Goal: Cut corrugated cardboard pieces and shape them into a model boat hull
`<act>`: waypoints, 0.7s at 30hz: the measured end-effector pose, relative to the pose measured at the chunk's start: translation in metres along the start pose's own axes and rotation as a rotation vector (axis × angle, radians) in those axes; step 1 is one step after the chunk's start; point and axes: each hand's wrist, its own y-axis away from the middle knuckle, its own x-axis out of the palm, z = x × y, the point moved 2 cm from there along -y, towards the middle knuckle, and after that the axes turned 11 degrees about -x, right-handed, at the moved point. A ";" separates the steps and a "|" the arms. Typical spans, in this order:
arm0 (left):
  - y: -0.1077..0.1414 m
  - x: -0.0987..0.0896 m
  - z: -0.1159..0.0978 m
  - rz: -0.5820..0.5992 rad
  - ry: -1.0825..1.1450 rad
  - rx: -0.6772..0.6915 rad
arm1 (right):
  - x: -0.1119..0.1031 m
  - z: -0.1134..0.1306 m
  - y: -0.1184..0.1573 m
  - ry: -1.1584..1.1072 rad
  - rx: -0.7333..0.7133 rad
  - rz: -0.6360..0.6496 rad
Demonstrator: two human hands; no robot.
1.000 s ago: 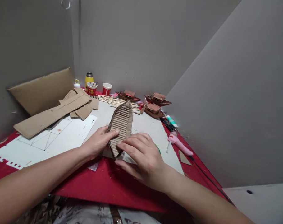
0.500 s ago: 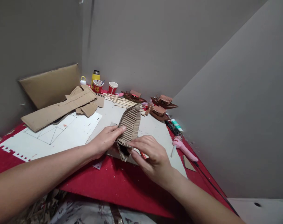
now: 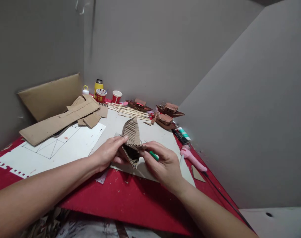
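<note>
Between my hands is a small boat-shaped piece of corrugated cardboard (image 3: 132, 130), its ridged inner face toward me and its near end tilted up to show a dark hollow below. My left hand (image 3: 110, 150) grips its left side, thumb on the ridged face and fingers beneath. At the near right corner, my right hand (image 3: 162, 162) pinches the cardboard edge between thumb and fingers. A green, pen-like thing (image 3: 154, 155) shows just behind the right fingers; I cannot tell whether it is touched. A white board (image 3: 162, 138) lies under both hands.
Brown model boats (image 3: 165, 120) and thin wooden sticks (image 3: 128, 110) lie at the back. Cardboard strips (image 3: 58, 120) rest on a drawn sheet (image 3: 73, 145) at left. A pink glue gun (image 3: 193, 158) with its cord lies right, on the red tablecloth (image 3: 130, 198). Paper cups (image 3: 117, 96) stand behind.
The cardboard boat has tipped, so its ridged face looks shorter and more of the hollow underneath shows. Both hands still hold it. The view has shifted slightly.
</note>
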 end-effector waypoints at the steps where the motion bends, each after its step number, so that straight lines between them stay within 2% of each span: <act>1: -0.001 0.000 0.001 0.002 0.013 -0.005 | 0.000 -0.001 -0.001 -0.014 0.020 -0.031; 4: -0.004 -0.002 0.004 -0.004 0.053 -0.036 | -0.001 -0.003 -0.002 -0.082 0.141 -0.115; 7: -0.007 -0.006 0.005 -0.046 0.073 -0.071 | -0.006 -0.004 -0.003 -0.181 0.268 -0.251; 11: -0.013 -0.014 -0.001 -0.146 0.046 -0.047 | -0.016 -0.011 -0.006 -0.304 0.346 -0.442; 15: -0.018 -0.030 -0.013 -0.307 -0.073 -0.009 | -0.025 -0.021 -0.009 -0.418 0.372 -0.572; 18: -0.019 -0.048 -0.028 -0.430 -0.200 0.027 | -0.029 -0.020 -0.008 -0.438 0.353 -0.605; 21: -0.008 -0.060 -0.047 -0.593 -0.300 0.175 | -0.034 -0.013 -0.004 -0.374 0.291 -0.603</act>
